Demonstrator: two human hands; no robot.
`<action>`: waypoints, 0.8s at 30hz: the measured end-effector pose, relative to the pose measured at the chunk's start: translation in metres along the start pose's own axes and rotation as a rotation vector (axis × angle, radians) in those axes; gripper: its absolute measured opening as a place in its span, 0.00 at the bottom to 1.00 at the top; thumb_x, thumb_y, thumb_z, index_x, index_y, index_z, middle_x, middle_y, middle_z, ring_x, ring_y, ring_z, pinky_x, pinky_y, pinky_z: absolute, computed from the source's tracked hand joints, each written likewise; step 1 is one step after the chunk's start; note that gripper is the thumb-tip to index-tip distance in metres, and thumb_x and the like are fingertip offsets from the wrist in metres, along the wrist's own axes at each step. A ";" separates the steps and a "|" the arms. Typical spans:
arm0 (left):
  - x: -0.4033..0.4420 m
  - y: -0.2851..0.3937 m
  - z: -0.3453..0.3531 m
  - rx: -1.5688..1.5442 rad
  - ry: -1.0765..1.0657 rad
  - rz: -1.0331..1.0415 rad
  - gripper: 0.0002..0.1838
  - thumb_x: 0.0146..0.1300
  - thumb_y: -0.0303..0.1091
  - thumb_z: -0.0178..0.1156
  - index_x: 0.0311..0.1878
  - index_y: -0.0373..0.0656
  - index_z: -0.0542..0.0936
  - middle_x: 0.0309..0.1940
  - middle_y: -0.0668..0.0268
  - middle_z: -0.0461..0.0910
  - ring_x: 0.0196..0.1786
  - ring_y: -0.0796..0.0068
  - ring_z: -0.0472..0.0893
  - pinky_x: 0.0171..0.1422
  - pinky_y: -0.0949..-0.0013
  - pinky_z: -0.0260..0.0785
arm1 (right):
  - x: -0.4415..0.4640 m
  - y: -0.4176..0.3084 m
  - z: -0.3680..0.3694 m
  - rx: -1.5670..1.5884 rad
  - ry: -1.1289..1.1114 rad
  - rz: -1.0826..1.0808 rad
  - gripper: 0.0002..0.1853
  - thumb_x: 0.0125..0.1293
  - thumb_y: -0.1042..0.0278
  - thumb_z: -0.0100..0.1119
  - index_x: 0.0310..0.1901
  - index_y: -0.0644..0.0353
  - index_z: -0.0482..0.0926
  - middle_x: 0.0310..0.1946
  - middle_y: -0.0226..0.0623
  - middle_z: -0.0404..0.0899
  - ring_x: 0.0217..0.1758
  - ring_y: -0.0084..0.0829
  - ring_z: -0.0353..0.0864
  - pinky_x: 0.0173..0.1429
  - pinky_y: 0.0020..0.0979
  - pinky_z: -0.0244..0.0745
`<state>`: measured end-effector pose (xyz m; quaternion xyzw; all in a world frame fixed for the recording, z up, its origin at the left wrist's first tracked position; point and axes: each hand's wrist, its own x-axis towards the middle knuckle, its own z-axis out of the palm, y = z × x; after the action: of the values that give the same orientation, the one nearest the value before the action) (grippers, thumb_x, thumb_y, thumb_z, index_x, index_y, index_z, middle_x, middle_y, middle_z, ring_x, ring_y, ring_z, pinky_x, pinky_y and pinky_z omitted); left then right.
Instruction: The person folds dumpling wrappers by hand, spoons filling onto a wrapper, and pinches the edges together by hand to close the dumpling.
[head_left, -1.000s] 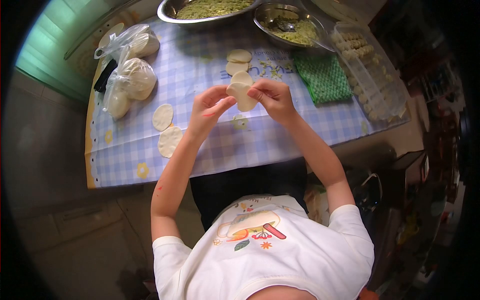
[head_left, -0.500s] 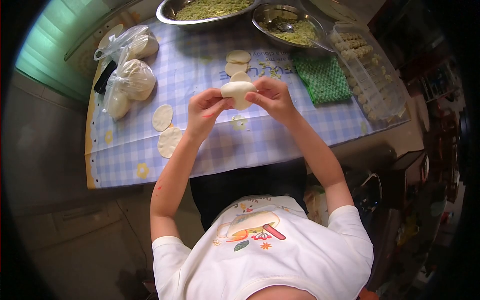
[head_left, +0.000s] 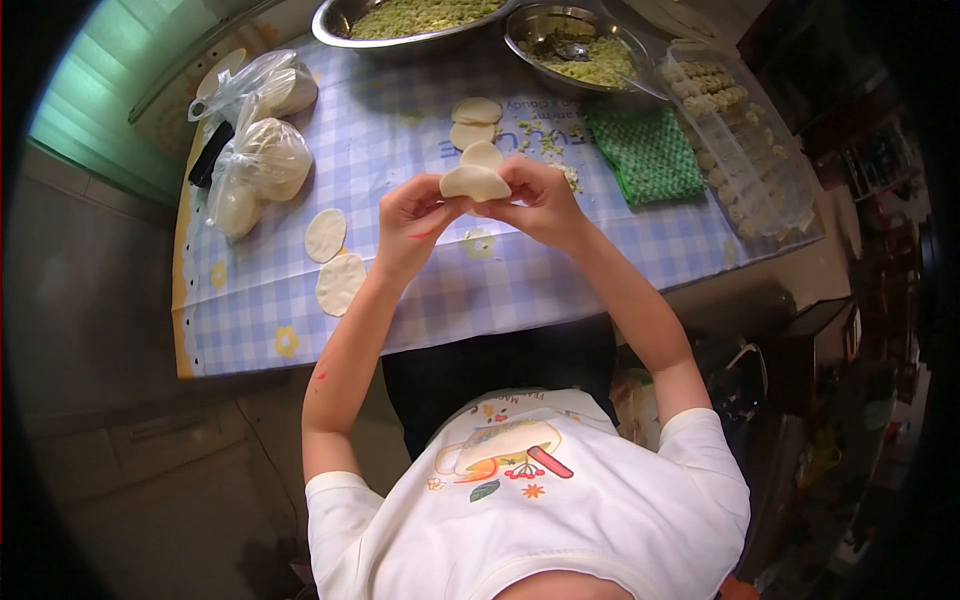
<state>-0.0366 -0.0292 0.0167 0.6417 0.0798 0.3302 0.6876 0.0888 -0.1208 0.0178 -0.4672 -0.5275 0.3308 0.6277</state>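
Between my hands is a folded dumpling wrapper [head_left: 474, 183], pale and curved into a half-round, held above the tablecloth. The fingers of my left hand [head_left: 412, 222] pinch its left end. My right hand [head_left: 545, 206] grips the other end, and both thumbs meet under its lower edge. Whether filling lies inside is hidden. Just beyond the hands, a flat round wrapper [head_left: 482, 154] lies on the cloth, with two overlapping wrappers [head_left: 474, 136] behind it. Two more wrappers [head_left: 326, 236] rest to the left of my left forearm.
Plastic bags of dough [head_left: 272, 160] sit at the left. At the back stand a large metal bowl [head_left: 345, 42] and a smaller bowl of green filling with a spoon [head_left: 600, 72]. A green cloth [head_left: 650, 158] and a clear tray of dumplings [head_left: 790, 200] are on the right.
The wrapper in my hands has gone from a flap hanging down between the thumbs to a folded, curved half-round. My thumbs have drawn together beneath it.
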 end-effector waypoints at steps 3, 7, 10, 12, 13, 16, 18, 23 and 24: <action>-0.001 0.002 -0.003 0.140 -0.023 -0.015 0.08 0.44 0.19 0.53 0.32 0.33 0.70 0.28 0.64 0.72 0.32 0.79 0.72 0.37 0.80 0.66 | -0.001 0.002 -0.002 -0.063 -0.023 -0.022 0.11 0.43 0.77 0.56 0.31 0.65 0.69 0.27 0.32 0.71 0.31 0.18 0.71 0.35 0.18 0.68; 0.002 0.013 0.010 -0.074 0.084 -0.080 0.09 0.46 0.22 0.53 0.33 0.33 0.71 0.29 0.62 0.73 0.35 0.77 0.72 0.40 0.77 0.65 | 0.001 -0.003 0.001 0.039 0.006 -0.037 0.09 0.45 0.75 0.56 0.30 0.66 0.70 0.25 0.33 0.72 0.31 0.18 0.71 0.34 0.18 0.67; 0.003 0.008 0.003 -0.102 -0.009 -0.122 0.09 0.48 0.25 0.52 0.34 0.34 0.71 0.29 0.61 0.73 0.36 0.75 0.72 0.41 0.74 0.64 | 0.003 -0.003 -0.003 0.114 0.010 0.031 0.08 0.47 0.74 0.54 0.29 0.66 0.70 0.24 0.33 0.72 0.29 0.19 0.71 0.33 0.18 0.67; 0.003 0.002 -0.003 -0.157 -0.044 -0.195 0.09 0.49 0.27 0.51 0.34 0.34 0.71 0.29 0.61 0.73 0.36 0.74 0.72 0.41 0.74 0.64 | 0.003 -0.003 -0.005 0.133 0.037 0.066 0.07 0.48 0.73 0.53 0.29 0.66 0.70 0.23 0.32 0.72 0.28 0.19 0.71 0.33 0.17 0.67; 0.004 0.001 -0.004 -0.173 -0.024 -0.236 0.09 0.49 0.27 0.51 0.33 0.34 0.71 0.29 0.61 0.73 0.36 0.74 0.73 0.41 0.74 0.64 | 0.003 -0.003 -0.005 0.121 0.056 0.070 0.06 0.48 0.73 0.53 0.28 0.66 0.70 0.23 0.32 0.72 0.28 0.19 0.71 0.32 0.17 0.67; 0.005 0.002 -0.006 -0.167 0.023 -0.331 0.08 0.49 0.29 0.51 0.32 0.34 0.72 0.29 0.62 0.73 0.35 0.74 0.73 0.40 0.75 0.65 | 0.002 0.005 -0.007 -0.018 0.058 0.058 0.07 0.48 0.70 0.53 0.28 0.64 0.71 0.22 0.32 0.72 0.26 0.18 0.71 0.30 0.17 0.66; 0.004 0.002 -0.005 -0.091 0.039 -0.353 0.08 0.49 0.29 0.52 0.32 0.35 0.72 0.29 0.63 0.74 0.35 0.76 0.72 0.39 0.76 0.65 | 0.002 0.001 -0.006 -0.173 0.007 0.073 0.08 0.47 0.69 0.55 0.29 0.63 0.71 0.22 0.32 0.72 0.26 0.18 0.71 0.30 0.17 0.66; 0.003 0.001 -0.006 0.047 -0.128 -0.269 0.10 0.48 0.29 0.53 0.34 0.35 0.71 0.31 0.62 0.73 0.37 0.77 0.71 0.41 0.76 0.63 | 0.001 -0.005 -0.012 -0.324 -0.099 0.106 0.12 0.43 0.68 0.57 0.32 0.60 0.70 0.23 0.30 0.72 0.26 0.18 0.70 0.29 0.18 0.64; 0.003 0.003 -0.005 0.078 -0.146 -0.273 0.10 0.48 0.29 0.52 0.35 0.36 0.71 0.32 0.62 0.72 0.38 0.76 0.70 0.42 0.76 0.62 | 0.000 -0.007 -0.014 -0.369 -0.124 0.109 0.12 0.43 0.69 0.56 0.32 0.60 0.70 0.23 0.30 0.72 0.26 0.18 0.70 0.28 0.18 0.64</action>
<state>-0.0378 -0.0233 0.0192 0.6733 0.1289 0.1827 0.7048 0.1017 -0.1260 0.0243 -0.5806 -0.5909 0.2901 0.4791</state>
